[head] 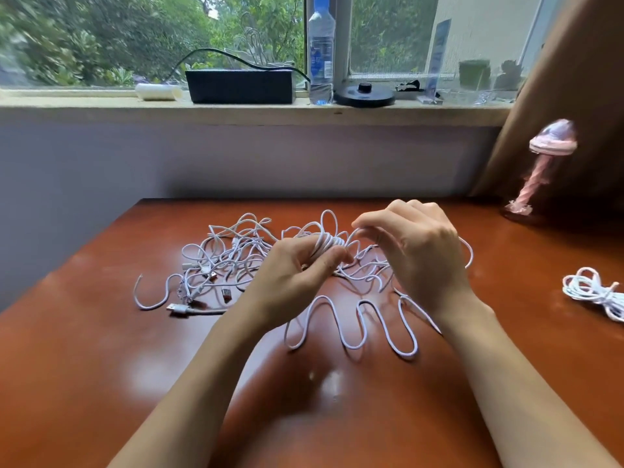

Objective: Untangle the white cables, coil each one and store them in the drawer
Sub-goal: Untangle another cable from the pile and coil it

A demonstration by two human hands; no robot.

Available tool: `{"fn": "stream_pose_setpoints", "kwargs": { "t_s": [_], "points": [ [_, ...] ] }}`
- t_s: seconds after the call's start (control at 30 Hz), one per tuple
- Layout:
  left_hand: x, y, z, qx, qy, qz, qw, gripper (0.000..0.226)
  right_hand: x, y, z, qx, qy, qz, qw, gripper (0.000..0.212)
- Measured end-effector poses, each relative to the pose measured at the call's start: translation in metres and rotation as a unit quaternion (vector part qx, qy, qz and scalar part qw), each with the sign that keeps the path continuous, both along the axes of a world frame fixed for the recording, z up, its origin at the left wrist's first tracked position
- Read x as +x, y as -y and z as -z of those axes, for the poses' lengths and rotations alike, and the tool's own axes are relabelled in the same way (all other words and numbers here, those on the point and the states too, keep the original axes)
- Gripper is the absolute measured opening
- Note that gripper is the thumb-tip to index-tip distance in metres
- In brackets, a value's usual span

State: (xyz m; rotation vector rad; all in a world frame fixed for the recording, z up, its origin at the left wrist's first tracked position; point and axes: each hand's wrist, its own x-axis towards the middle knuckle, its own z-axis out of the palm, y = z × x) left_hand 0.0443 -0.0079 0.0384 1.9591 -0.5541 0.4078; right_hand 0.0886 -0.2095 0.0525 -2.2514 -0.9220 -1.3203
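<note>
A tangle of white cables [223, 261] lies on the red-brown table [101, 349], with USB plugs showing at its near left. My left hand [293, 275] grips a small coil of white cable [326, 243] between thumb and curled fingers. My right hand [418, 255] hovers just right of it, its fingertips pinching a strand of the same cable above the coil. A loose wavy length of cable [351, 327] snakes across the table below both hands. A coiled white cable [594, 292] lies apart at the right edge. No drawer is in view.
A pink mushroom-shaped lamp [540, 170] stands at the table's back right beside a brown curtain. The windowsill behind holds a black box [239, 86], a water bottle [320, 52], a white roll and a round black base. A wall rises behind the table.
</note>
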Motion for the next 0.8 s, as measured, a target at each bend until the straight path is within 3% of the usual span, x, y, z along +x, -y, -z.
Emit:
{"fn": "stream_pose_setpoints", "kwargs": {
  "t_s": [0.33, 0.53, 0.67, 0.8],
  "points": [
    [-0.011, 0.005, -0.013, -0.213, -0.103, 0.110, 0.965, 0.028, -0.002, -0.002, 0.003, 0.047, -0.021, -0.038, 0.998, 0.021],
    [-0.012, 0.011, -0.017, -0.332, -0.120, 0.151, 0.923, 0.033, 0.004, -0.013, 0.016, 0.032, -0.135, -0.098, 0.985, 0.031],
    [-0.011, 0.006, -0.024, -0.386, -0.110, 0.208, 0.892, 0.050, -0.001, -0.021, 0.023, 0.028, -0.297, -0.168, 0.940, 0.038],
    [-0.010, 0.002, -0.026, -0.443, -0.133, 0.199, 0.864, 0.057, -0.011, -0.028, 0.022, 0.004, -0.332, -0.191, 0.924, 0.038]
  ]
}}
